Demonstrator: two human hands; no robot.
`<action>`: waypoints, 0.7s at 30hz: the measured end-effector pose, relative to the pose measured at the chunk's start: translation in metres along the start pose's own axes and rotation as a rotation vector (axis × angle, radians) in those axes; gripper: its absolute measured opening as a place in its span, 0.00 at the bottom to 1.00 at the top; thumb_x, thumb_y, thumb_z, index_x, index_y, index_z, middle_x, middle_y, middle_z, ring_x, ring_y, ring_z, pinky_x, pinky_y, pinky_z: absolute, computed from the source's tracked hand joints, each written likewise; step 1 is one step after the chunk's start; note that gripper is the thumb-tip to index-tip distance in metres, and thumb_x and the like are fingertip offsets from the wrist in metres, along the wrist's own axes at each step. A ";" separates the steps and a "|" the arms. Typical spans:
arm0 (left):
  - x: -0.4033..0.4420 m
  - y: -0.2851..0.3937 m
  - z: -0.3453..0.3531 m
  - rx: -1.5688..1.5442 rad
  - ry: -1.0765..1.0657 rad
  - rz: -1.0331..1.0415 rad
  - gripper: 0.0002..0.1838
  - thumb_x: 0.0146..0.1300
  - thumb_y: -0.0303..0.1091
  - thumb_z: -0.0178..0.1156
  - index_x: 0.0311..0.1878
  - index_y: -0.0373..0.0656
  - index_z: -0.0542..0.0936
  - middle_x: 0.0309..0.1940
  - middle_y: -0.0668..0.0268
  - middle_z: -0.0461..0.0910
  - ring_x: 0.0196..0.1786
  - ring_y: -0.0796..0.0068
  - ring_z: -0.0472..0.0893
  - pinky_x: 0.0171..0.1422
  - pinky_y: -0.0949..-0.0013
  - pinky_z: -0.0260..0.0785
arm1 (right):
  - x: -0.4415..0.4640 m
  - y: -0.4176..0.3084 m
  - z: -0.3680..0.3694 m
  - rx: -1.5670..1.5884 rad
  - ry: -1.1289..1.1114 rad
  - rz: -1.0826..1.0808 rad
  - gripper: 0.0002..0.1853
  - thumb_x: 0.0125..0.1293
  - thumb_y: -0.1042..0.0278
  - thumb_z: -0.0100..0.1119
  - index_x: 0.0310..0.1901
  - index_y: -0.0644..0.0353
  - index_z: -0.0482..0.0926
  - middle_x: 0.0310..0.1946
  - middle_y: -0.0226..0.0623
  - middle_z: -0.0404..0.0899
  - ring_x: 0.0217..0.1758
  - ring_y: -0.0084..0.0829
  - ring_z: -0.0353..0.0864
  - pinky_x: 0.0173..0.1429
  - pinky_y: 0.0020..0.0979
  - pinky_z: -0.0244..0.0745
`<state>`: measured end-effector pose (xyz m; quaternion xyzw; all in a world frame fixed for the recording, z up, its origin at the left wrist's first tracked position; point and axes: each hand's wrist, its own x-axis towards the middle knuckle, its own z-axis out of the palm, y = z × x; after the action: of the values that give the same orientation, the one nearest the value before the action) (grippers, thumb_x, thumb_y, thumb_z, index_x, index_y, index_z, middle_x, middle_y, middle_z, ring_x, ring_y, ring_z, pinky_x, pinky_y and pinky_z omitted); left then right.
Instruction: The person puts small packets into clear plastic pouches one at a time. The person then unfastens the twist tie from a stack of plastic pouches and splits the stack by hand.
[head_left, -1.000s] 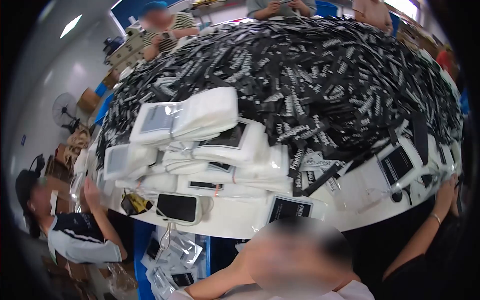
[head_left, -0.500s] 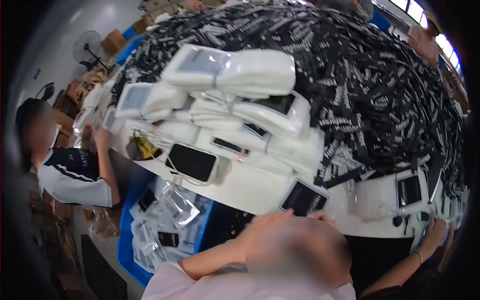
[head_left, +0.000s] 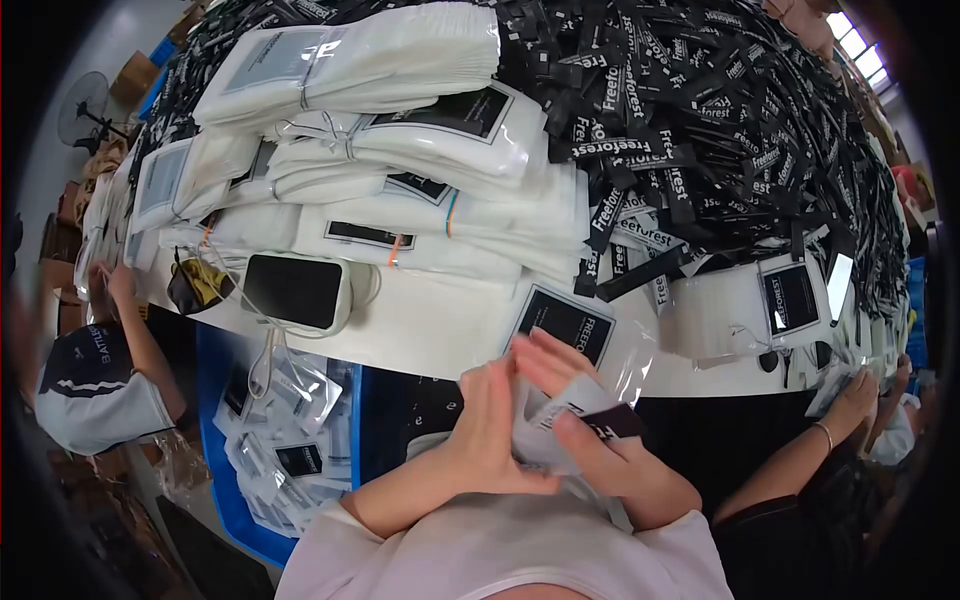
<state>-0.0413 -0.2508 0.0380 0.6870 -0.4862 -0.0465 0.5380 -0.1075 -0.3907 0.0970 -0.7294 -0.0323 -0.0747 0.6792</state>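
Observation:
In front of my chest, my right hand point(head_left: 610, 445) is closed on a clear plastic bag point(head_left: 540, 425) with a black label strip, its thumb lying over the strip. My left hand point(head_left: 485, 430) is at the bag's left edge, fingers stretched upward and thumb apart; its palm faces the bag. Just beyond my fingers, a flat bag with a black printed panel point(head_left: 565, 320) lies on the white table point(head_left: 420, 345). Whatever my right fingers cover behind the bag is hidden.
Banded stacks of white bags point(head_left: 400, 170) rise ahead, beside a heap of black Freeforest labels point(head_left: 720, 130). A black-screened device point(head_left: 292, 290) with a cable sits left. Below it, a blue bin point(head_left: 225, 470) holds packed bags. Co-workers' arms point(head_left: 800, 460) are on both sides.
The view has tilted down and come closer. My hands, partly hidden before, now show in full, with the clear bag between them.

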 end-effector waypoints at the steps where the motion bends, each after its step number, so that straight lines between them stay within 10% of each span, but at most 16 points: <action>1: 0.002 0.001 0.000 -0.034 -0.002 -0.009 0.70 0.29 0.46 0.72 0.68 0.33 0.32 0.57 0.43 0.60 0.54 0.48 0.66 0.51 0.53 0.53 | -0.002 -0.001 0.012 0.179 0.207 0.048 0.24 0.59 0.71 0.55 0.57 0.67 0.67 0.61 0.44 0.62 0.64 0.44 0.58 0.66 0.42 0.49; 4: 0.004 0.001 -0.011 0.076 -0.055 -0.024 0.70 0.29 0.47 0.72 0.68 0.33 0.32 0.58 0.43 0.60 0.55 0.48 0.65 0.51 0.53 0.53 | -0.011 -0.003 -0.002 -0.382 0.311 -0.171 0.25 0.55 0.66 0.61 0.54 0.66 0.70 0.52 0.44 0.70 0.56 0.40 0.66 0.62 0.39 0.55; 8: 0.006 0.004 -0.012 0.229 -0.121 0.067 0.65 0.36 0.51 0.71 0.68 0.32 0.39 0.59 0.45 0.60 0.55 0.49 0.65 0.54 0.53 0.52 | -0.015 0.003 -0.007 -0.763 -0.105 -0.167 0.12 0.50 0.65 0.65 0.36 0.59 0.79 0.36 0.27 0.77 0.43 0.31 0.73 0.59 0.39 0.59; 14: 0.015 0.004 -0.041 -0.162 -0.330 -0.471 0.60 0.42 0.41 0.72 0.68 0.34 0.38 0.45 0.50 0.75 0.45 0.55 0.77 0.49 0.62 0.67 | -0.009 0.008 -0.018 -0.669 -0.141 -0.149 0.08 0.52 0.69 0.62 0.35 0.56 0.79 0.33 0.25 0.77 0.44 0.29 0.74 0.59 0.40 0.60; 15: 0.017 0.005 -0.043 -0.272 -0.316 -0.538 0.60 0.41 0.26 0.71 0.70 0.40 0.36 0.35 0.55 0.79 0.38 0.72 0.79 0.42 0.74 0.69 | -0.007 0.006 -0.016 -0.684 -0.071 -0.166 0.08 0.52 0.69 0.62 0.36 0.55 0.79 0.33 0.26 0.78 0.44 0.29 0.74 0.59 0.40 0.60; 21: 0.013 0.003 -0.037 -0.147 -0.198 -0.458 0.52 0.45 0.31 0.69 0.69 0.37 0.45 0.30 0.59 0.80 0.31 0.68 0.81 0.37 0.74 0.71 | -0.009 0.013 -0.022 -0.698 -0.112 -0.113 0.11 0.50 0.70 0.64 0.38 0.55 0.79 0.35 0.28 0.77 0.42 0.32 0.73 0.52 0.38 0.64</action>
<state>-0.0145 -0.2340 0.0622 0.7303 -0.3635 -0.2696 0.5116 -0.1157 -0.4131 0.0843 -0.9176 -0.0820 -0.0785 0.3809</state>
